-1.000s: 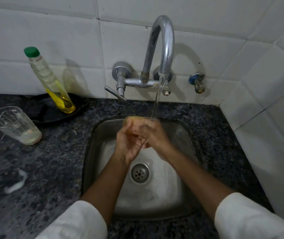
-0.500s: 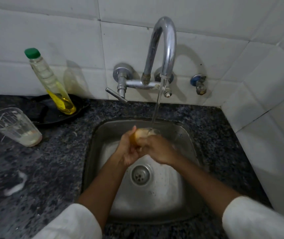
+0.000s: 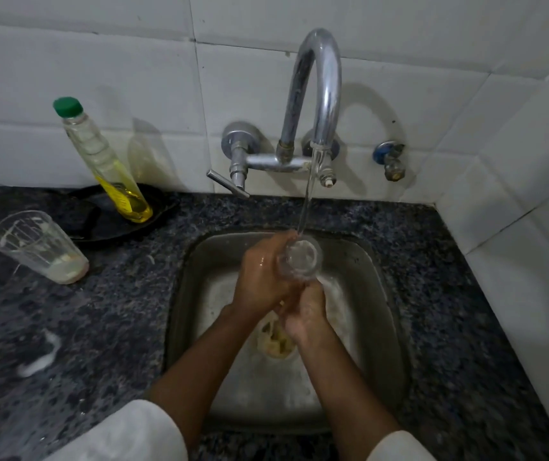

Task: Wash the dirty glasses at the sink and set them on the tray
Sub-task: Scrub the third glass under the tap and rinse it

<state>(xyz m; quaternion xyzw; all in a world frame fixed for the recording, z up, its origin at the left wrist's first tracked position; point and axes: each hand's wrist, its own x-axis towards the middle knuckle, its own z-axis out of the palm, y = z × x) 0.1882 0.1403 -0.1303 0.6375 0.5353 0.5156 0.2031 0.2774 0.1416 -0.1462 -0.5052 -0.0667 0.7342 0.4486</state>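
Note:
A clear glass point(image 3: 300, 258) is held mouth-up under the running water over the steel sink point(image 3: 379, 294). My left hand point(image 3: 261, 277) grips its side from the left. Just below it, my right hand point(image 3: 304, 316) curls round the lower end, which is hidden by the fingers. A second glass point(image 3: 38, 246) with milky residue at the bottom stands on the dark counter at the left. A black tray point(image 3: 100, 224) lies at the back left against the wall.
A chrome tap point(image 3: 316, 94) arches over the sink, with a lever point(image 3: 228, 184) on its left. A soap bottle point(image 3: 106, 161) with a green cap stands on the tray. A yellow sponge point(image 3: 276, 342) lies over the drain. A foam smear point(image 3: 38, 361) marks the counter.
The yellow sponge has left my hands and now lies on the sink bottom. The glass has turned mouth-up into the water stream, and my right hand has dropped below it.

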